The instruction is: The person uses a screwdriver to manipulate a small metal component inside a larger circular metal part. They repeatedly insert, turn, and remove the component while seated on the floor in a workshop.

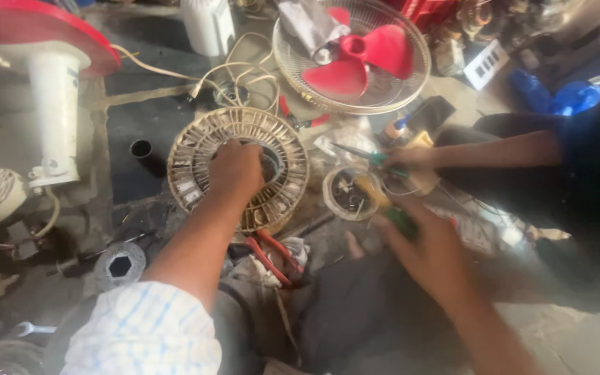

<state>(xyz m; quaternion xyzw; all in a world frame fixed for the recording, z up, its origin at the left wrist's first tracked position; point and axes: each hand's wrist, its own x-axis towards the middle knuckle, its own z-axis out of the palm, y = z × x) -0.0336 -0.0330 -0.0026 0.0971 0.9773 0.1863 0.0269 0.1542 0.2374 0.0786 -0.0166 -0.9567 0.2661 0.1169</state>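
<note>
The left hand (236, 169) presses down on the ring-shaped stator (238, 167) lying on the floor, fingers curled over its inner edge; keep that grip firm. The blurred right hand (421, 250) grasps a green-handled tool (398, 217) near a small round part (351, 192), best moved slowly, clear of a co-worker's hand (411, 160).

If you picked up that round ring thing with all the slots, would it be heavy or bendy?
The slotted ring under the left hand is probably stiff: its many ribs look rigid and evenly spaced. It likely feels heavy for its size, since it looks like a metal motor core, though that is a guess. Lying flat on the floor, it should not roll.
</note>
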